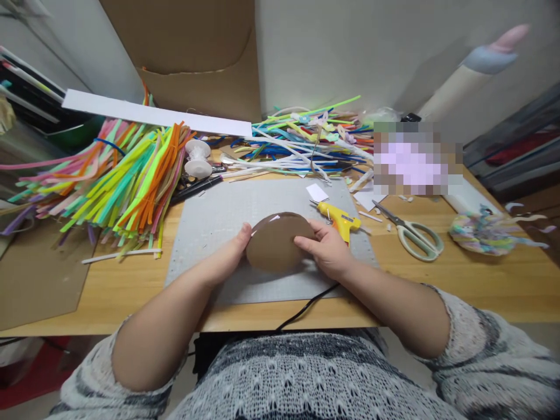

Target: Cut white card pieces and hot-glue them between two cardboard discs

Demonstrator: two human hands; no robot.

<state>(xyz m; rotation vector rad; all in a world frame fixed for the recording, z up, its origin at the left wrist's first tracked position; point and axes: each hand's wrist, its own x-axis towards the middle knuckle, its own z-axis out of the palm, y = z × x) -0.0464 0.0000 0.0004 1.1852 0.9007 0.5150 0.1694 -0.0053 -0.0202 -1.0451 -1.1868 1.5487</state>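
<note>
A round brown disc, seemingly cardboard (pixel 277 248), is held tilted above the grey cutting mat (pixel 205 216). My left hand (pixel 230 254) grips its left edge, thumb up at the rim and the other fingers mostly hidden behind. On the other side my right hand (pixel 326 248) pinches the disc, with the thumb on its near face and fingers behind the edge. Just past my right hand lies a yellow glue gun (pixel 339 217), partly covered by that hand. A small white piece of card (pixel 317 192) rests on the mat near the gun's nozzle.
Scissors (pixel 413 233) lie on the wooden table to the right, near a pastel fuzzy piece (pixel 481 230). Bundled pipe cleaners (pixel 126 181) fill the left side; loose ones (pixel 301 146) pile at the back. A spool (pixel 198 158) stands between them. A black cord (pixel 306 307) crosses the front edge.
</note>
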